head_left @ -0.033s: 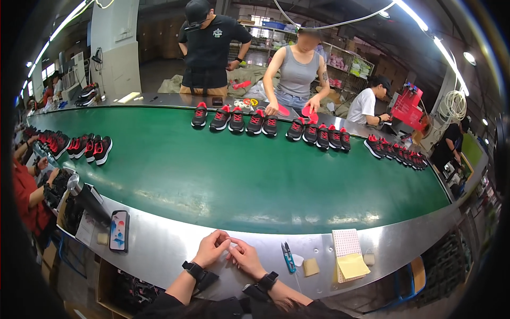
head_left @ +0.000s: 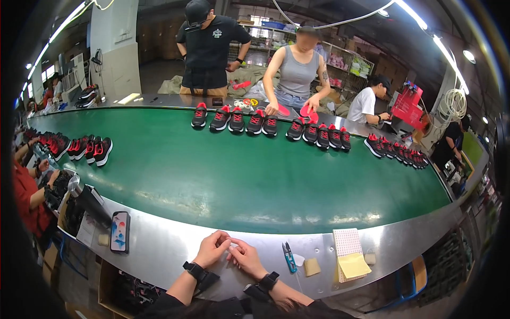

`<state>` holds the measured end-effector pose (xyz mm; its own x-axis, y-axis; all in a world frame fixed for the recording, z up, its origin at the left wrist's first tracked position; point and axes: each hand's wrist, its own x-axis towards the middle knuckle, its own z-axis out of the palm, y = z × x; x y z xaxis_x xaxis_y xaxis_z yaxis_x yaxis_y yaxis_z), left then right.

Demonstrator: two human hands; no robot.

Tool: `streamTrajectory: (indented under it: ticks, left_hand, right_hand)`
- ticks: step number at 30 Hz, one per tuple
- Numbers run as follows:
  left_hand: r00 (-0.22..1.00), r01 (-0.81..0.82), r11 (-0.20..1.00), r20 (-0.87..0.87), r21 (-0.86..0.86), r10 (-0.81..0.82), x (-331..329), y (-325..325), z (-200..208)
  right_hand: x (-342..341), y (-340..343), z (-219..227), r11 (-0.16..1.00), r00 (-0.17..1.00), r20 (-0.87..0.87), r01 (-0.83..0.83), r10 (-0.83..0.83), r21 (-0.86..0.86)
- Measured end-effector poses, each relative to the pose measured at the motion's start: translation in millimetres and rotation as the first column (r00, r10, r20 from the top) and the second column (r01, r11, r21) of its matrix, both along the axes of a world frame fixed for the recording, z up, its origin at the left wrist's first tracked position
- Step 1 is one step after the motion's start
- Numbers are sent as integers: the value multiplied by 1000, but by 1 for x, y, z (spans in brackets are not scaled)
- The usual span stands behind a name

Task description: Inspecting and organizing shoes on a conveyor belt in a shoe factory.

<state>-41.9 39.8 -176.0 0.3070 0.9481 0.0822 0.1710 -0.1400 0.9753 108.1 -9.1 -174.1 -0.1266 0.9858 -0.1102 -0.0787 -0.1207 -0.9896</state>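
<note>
My left hand and my right hand meet fingertip to fingertip over the steel table edge. Both have curled, pinched fingers; whatever may be between them is too small to make out. To the right of my right hand lie blue thread snips, with a small white piece and a tan sponge block beside them. Farther right, a pad of yellow sticky notes rests on a printed sheet pad.
A green conveyor belt carries black-and-red sneakers along its far side and more sneakers at left. A phone and steel flask stand left. Across the belt, a person in grey handles red insoles.
</note>
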Motion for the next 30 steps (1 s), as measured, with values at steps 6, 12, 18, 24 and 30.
streamTrajectory:
  ticks: [6, 12, 18, 24, 30]
  left_hand:
    - [996, 8, 1000, -91, -23, -10, -1, 0, -1]
    - [995, -22, 1000, -98, -17, 20, 4, 1, -2]
    - [996, -31, 999, -85, -45, 27, 3, -1, -6]
    - [998, -19, 1000, -54, 16, 20, 9, 1, -7]
    - [999, 22, 1000, -42, -12, -22, 7, 3, -13]
  right_hand:
    - [6, 0, 0, 998, 997, -65, -34, 31, -47]
    - [10, 2, -6, 999, 994, -107, -10, 5, -47]
    - [9, 2, -10, 999, 997, -75, -26, 24, -32]
    - [11, 1, -9, 999, 998, -58, -14, 12, -37]
    - [14, 2, -6, 996, 999, -38, -39, 36, -75]
